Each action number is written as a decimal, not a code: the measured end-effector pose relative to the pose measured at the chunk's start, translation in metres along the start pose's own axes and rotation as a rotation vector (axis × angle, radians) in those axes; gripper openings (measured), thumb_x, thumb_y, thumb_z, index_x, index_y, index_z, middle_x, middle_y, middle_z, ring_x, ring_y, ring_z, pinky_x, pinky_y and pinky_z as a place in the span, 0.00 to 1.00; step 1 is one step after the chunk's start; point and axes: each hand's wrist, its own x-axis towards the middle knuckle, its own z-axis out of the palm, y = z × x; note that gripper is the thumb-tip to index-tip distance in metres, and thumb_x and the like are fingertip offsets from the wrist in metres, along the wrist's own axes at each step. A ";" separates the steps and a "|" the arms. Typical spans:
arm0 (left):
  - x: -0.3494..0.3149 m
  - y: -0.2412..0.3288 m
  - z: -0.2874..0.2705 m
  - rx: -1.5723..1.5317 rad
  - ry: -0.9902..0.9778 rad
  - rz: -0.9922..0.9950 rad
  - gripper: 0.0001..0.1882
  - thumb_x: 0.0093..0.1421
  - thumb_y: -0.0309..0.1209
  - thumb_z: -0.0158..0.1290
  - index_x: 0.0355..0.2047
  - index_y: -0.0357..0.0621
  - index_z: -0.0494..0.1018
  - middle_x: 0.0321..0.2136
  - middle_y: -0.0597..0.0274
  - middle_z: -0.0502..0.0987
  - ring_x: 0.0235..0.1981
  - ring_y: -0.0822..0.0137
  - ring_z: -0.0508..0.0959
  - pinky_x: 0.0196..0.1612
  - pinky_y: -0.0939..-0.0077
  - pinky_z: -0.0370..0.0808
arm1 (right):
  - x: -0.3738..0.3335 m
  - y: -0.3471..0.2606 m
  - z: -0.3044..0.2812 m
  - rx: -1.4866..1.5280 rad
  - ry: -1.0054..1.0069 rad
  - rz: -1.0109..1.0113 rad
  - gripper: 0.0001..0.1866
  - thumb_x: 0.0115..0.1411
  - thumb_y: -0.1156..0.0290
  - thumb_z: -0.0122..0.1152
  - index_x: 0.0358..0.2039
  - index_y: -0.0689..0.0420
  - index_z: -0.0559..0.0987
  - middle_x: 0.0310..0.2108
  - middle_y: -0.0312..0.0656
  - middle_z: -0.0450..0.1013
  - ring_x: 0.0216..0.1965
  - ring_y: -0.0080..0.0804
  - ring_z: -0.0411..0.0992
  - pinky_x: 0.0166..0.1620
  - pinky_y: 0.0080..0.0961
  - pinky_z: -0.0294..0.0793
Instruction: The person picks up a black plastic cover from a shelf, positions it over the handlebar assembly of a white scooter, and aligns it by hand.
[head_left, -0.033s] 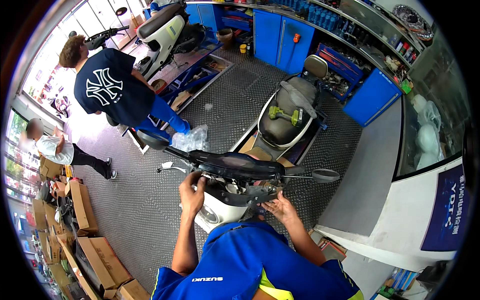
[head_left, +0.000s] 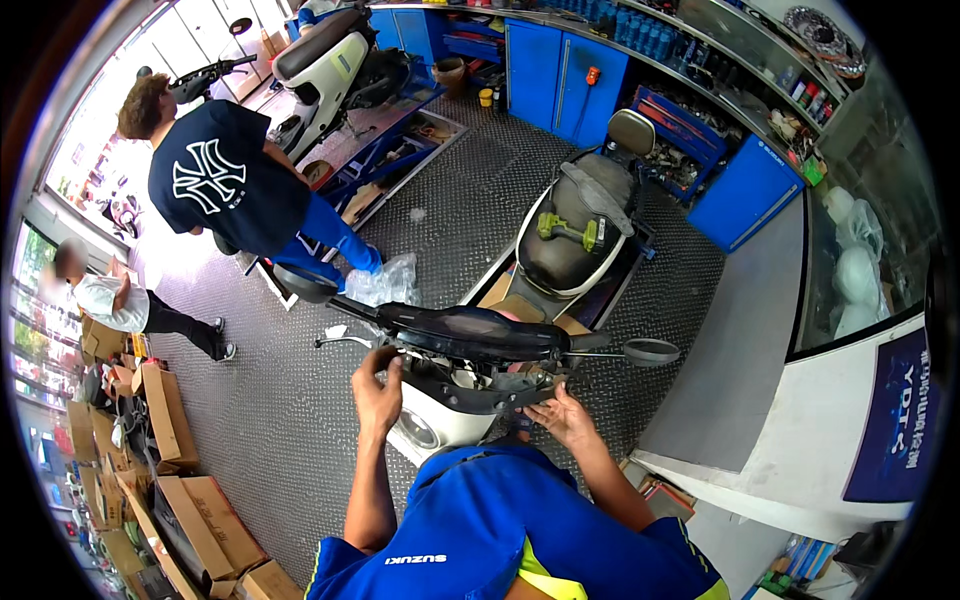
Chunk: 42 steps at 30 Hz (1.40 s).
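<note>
In front of me stands a white scooter's front end, with a white front cover (head_left: 440,418) and round headlamp under a dark handlebar cover (head_left: 475,333). Between them runs a curved dark trim panel (head_left: 465,393), and inner parts show behind it. My left hand (head_left: 377,398) is at the panel's left end, thumb and fingers apart, with nothing visible between them. At the right end, my right hand (head_left: 565,418) has thumb and fingers around the panel's edge. A green cordless power tool (head_left: 570,231) lies on the scooter's seat (head_left: 560,262).
Mirrors (head_left: 651,352) stick out either side of the handlebar. A person in a dark shirt (head_left: 222,165) stands by another scooter (head_left: 325,80) on a blue lift. Another person (head_left: 110,300) is far left. Cardboard boxes (head_left: 212,525) line the left; blue cabinets (head_left: 590,85) stand behind.
My left hand has shifted slightly left, away from the panel's end. My right hand stays in place at the other end.
</note>
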 end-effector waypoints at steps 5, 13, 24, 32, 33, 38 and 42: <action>-0.006 -0.051 -0.030 -0.058 0.120 -0.173 0.17 0.68 0.27 0.57 0.52 0.27 0.76 0.46 0.45 0.83 0.49 0.60 0.82 0.56 0.66 0.77 | -0.007 -0.006 0.020 -0.042 0.049 0.015 0.23 0.75 0.48 0.50 0.45 0.55 0.83 0.48 0.49 0.82 0.58 0.50 0.77 0.67 0.53 0.71; 0.009 -0.129 -0.008 -0.408 0.002 -0.334 0.34 0.71 0.47 0.58 0.63 0.28 0.67 0.54 0.44 0.77 0.53 0.59 0.78 0.55 0.65 0.76 | -0.005 0.007 0.011 -0.089 0.113 -0.073 0.31 0.73 0.42 0.49 0.54 0.60 0.76 0.50 0.53 0.80 0.54 0.54 0.77 0.65 0.54 0.72; 0.033 -0.160 0.014 -1.150 -0.320 -0.472 0.30 0.74 0.52 0.50 0.61 0.37 0.71 0.55 0.53 0.79 0.56 0.55 0.78 0.64 0.53 0.71 | -0.006 0.019 0.044 -0.187 0.393 -0.181 0.35 0.73 0.39 0.47 0.63 0.57 0.69 0.56 0.55 0.76 0.60 0.54 0.73 0.66 0.53 0.70; 0.033 -0.159 0.016 -1.276 -0.379 -0.403 0.28 0.74 0.50 0.49 0.60 0.39 0.71 0.56 0.55 0.79 0.58 0.57 0.78 0.65 0.54 0.70 | -0.009 0.021 0.044 -0.201 0.318 -0.177 0.33 0.73 0.38 0.47 0.61 0.54 0.73 0.50 0.48 0.80 0.54 0.48 0.77 0.61 0.52 0.74; 0.034 -0.157 0.017 -1.276 -0.377 -0.408 0.27 0.74 0.50 0.49 0.60 0.39 0.71 0.56 0.55 0.79 0.58 0.57 0.78 0.65 0.54 0.71 | -0.010 0.019 0.045 -0.212 0.374 -0.165 0.33 0.72 0.37 0.48 0.60 0.53 0.74 0.48 0.47 0.81 0.54 0.48 0.77 0.62 0.52 0.73; 0.037 -0.161 0.021 -1.258 -0.288 -0.485 0.26 0.75 0.48 0.49 0.58 0.36 0.72 0.53 0.54 0.80 0.54 0.58 0.80 0.62 0.56 0.74 | -0.004 0.017 0.058 -0.235 0.508 -0.147 0.36 0.69 0.35 0.52 0.61 0.55 0.72 0.54 0.51 0.76 0.57 0.52 0.74 0.61 0.53 0.74; 0.042 -0.171 0.032 -1.220 -0.219 -0.509 0.24 0.75 0.47 0.49 0.53 0.37 0.76 0.49 0.56 0.82 0.50 0.60 0.82 0.59 0.60 0.75 | -0.001 0.012 0.054 -0.243 0.548 -0.117 0.38 0.68 0.34 0.53 0.61 0.55 0.71 0.55 0.53 0.75 0.56 0.52 0.74 0.59 0.54 0.75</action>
